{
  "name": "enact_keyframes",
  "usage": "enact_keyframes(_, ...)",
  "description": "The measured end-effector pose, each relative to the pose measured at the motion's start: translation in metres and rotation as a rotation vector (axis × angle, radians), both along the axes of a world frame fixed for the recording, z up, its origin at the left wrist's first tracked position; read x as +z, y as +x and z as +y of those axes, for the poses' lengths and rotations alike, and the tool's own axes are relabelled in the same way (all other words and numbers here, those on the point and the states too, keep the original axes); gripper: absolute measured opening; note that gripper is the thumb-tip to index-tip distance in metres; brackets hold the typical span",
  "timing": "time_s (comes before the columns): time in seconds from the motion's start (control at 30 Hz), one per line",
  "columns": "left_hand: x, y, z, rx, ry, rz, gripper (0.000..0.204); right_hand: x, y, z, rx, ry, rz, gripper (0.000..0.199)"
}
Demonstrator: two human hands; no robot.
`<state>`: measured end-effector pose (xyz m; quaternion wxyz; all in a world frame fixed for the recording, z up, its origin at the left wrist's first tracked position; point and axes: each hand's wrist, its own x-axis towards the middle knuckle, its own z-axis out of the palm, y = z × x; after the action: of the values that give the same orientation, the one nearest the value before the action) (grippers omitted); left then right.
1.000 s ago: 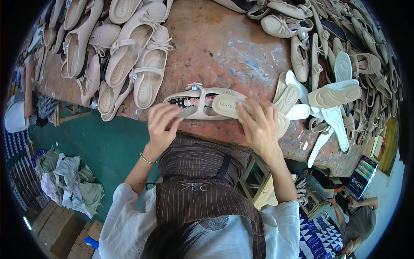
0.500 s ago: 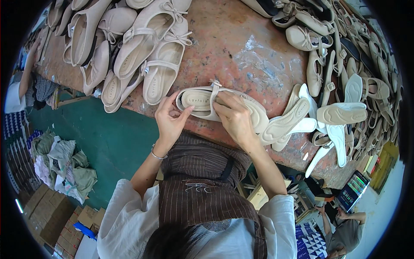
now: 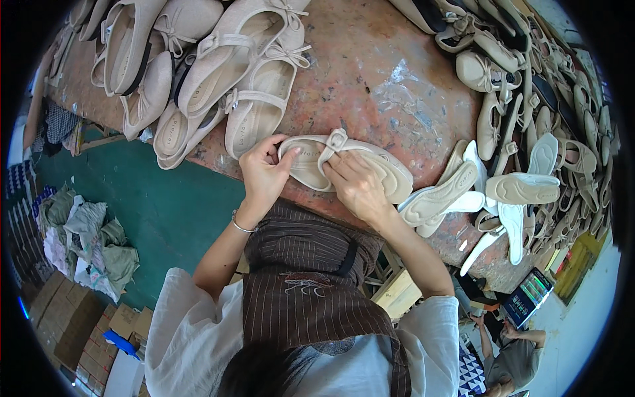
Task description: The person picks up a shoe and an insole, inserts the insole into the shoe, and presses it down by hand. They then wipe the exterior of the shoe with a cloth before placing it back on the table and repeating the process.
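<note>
A beige strapped flat shoe point(image 3: 395, 157) lies at the table's near edge, its heel to the left. My left hand point(image 3: 263, 173) grips the heel end, thumb inside on the insole and fingers behind the rim. My right hand point(image 3: 357, 184) is closed, its bent fingers reaching past the strap point(image 3: 333, 144) into the shoe and pressing on a cream insole point(image 3: 303, 156). The insole's front shows as a padded beige part at the toe opening, right of my knuckles. My right fingertips are hidden inside the shoe.
Beige bow-trimmed shoes point(image 3: 261, 99) crowd the table point(image 3: 331, 66) at the left. A larger heap of similar shoes point(image 3: 483, 71) lines the right side. Loose beige and white insoles point(image 3: 522, 188) lie fanned out right of my hands. Another person point(image 3: 519, 357) is at the lower right.
The right fingers have slid slightly left and deeper under the strap, and the left thumb presses at the heel. The whole view has shifted a little.
</note>
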<state>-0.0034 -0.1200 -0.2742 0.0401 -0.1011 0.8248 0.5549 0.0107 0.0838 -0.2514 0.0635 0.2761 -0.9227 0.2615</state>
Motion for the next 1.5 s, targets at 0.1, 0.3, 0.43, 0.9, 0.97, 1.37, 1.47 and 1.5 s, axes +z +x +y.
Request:
enact_keyframes(0.1, -0.001, -0.003, 0.0, 0.05, 0.066, -0.079, 0.018, 0.003, -0.008, 0.002, 0.195, 0.055, -0.19, 0.047)
enact_keyframes(0.3, 0.002, -0.006, 0.001, -0.021, -0.125, 0.081, 0.005, 0.023, 0.0, -0.011, 0.162, 0.213, -0.191, 0.047)
enact_keyframes(0.43, 0.009, -0.01, 0.0, -0.049, -0.106, -0.017, 0.006, 0.03, 0.019, -0.013, -0.162, 0.326, -0.121, 0.032)
enact_keyframes(0.9, 0.042, 0.09, 0.077, -0.801, -0.496, 0.428, 0.027, 0.046, 0.026, 0.061, -0.744, -0.416, -0.262, 0.023)
enact_keyframes(0.97, 0.035, 0.094, 0.082, -0.91, -0.521, 0.443, 0.056, 0.035, 0.068, 0.038, -0.602, -0.194, -0.129, 0.025)
enact_keyframes(1.37, 0.001, 0.102, 0.08, -0.996, -0.669, 0.458, 0.05, 0.016, 0.007, 0.008, -0.735, 0.245, -0.259, 0.04)
enact_keyframes(1.47, 0.003, 0.1, 0.081, -1.06, -0.638, 0.439, 0.048, 0.012, 0.017, 0.003, -0.751, 0.183, -0.114, 0.051)
enact_keyframes(1.5, 0.004, 0.1, 0.081, -1.028, -0.601, 0.475, 0.048, 0.01, 0.019, 0.003, -0.73, 0.198, -0.043, 0.054)
